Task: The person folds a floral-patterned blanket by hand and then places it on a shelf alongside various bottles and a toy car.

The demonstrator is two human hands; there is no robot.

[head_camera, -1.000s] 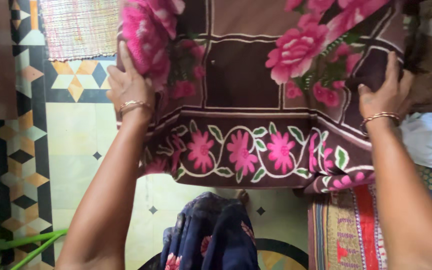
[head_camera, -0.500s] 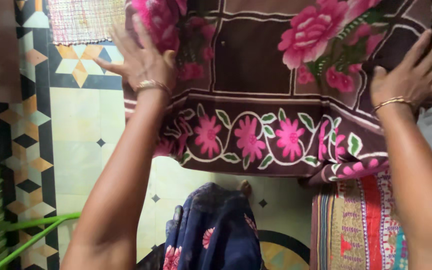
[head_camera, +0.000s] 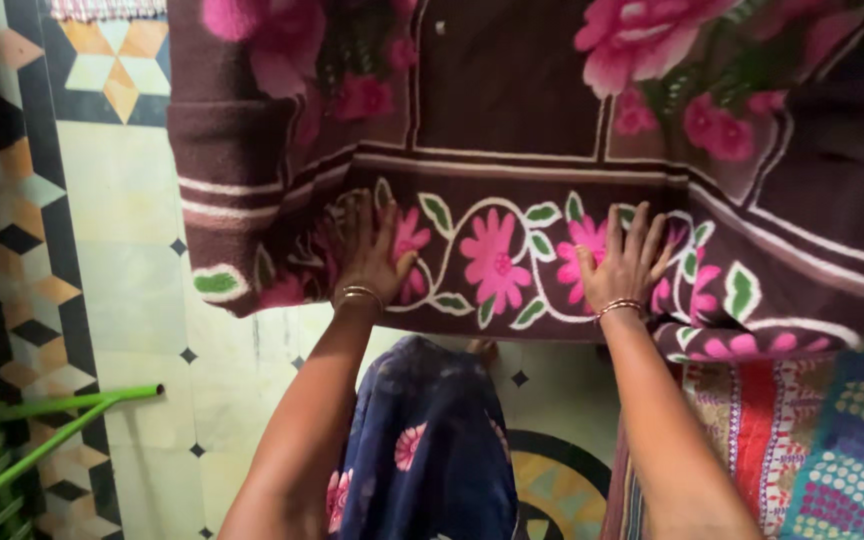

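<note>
No packages, labels, signs or screens show in this view.

top and right side of the brown flowered blanket [head_camera: 512,110] cut off by the picture's edge, palms of the left hand [head_camera: 370,255] and right hand [head_camera: 624,262] hidden against it, green rod [head_camera: 62,425] running off the left, striped cloth [head_camera: 782,440] cut off at the bottom right
</note>
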